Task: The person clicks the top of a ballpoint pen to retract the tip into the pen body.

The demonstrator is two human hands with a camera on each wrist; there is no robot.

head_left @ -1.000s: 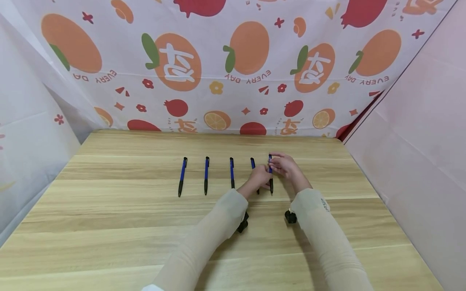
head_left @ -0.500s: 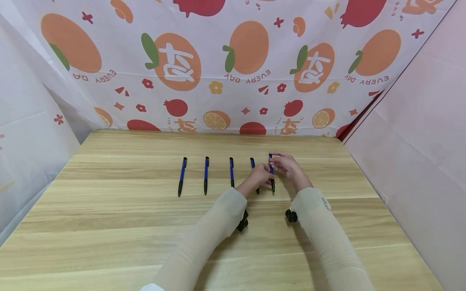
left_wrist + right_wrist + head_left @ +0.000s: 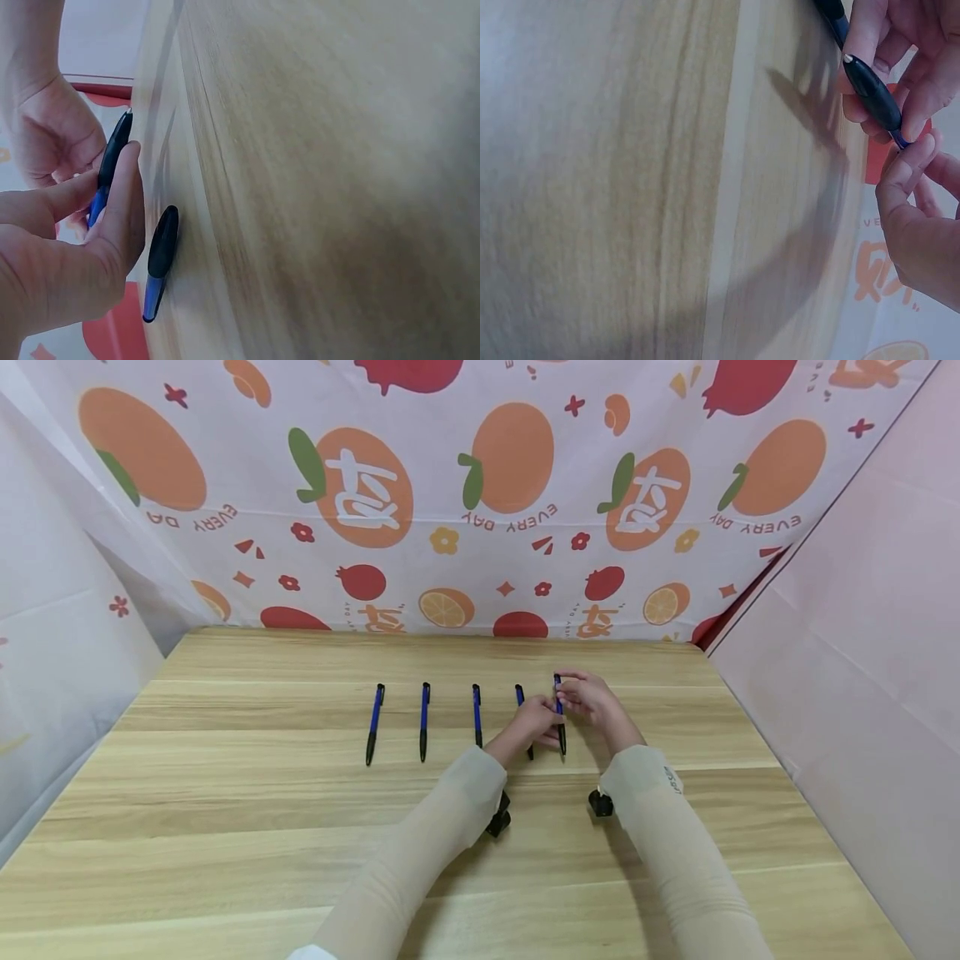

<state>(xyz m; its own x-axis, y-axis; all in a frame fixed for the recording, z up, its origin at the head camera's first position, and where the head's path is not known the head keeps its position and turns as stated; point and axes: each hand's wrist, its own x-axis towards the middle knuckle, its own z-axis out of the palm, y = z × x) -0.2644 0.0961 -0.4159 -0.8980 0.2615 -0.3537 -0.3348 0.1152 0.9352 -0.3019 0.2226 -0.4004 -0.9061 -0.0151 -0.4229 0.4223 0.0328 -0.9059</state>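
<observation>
Both hands hold one blue ballpoint pen [image 3: 562, 742] with a black grip, at the right end of a row of similar pens. My left hand [image 3: 534, 718] pinches it near the black grip between thumb and fingers. My right hand [image 3: 588, 695] pinches its blue barrel nearer the far end. In the left wrist view the metal tip of the held pen [image 3: 114, 152] shows, pointing towards the person, with the pen raised off the table. Another pen [image 3: 520, 695] lies under my left hand, its middle hidden by that hand.
More blue-and-black pens lie to the left, roughly parallel: one pen [image 3: 477, 710], another pen [image 3: 424, 722] and the leftmost pen [image 3: 375, 724]. The wooden table [image 3: 225, 827] meets a fruit-print curtain [image 3: 450, 552] at its back edge. White cloth hangs at both sides.
The held pen's tip has swung slightly to the right and away from the person, both hands keeping their grip. The lying pens have stayed in place.
</observation>
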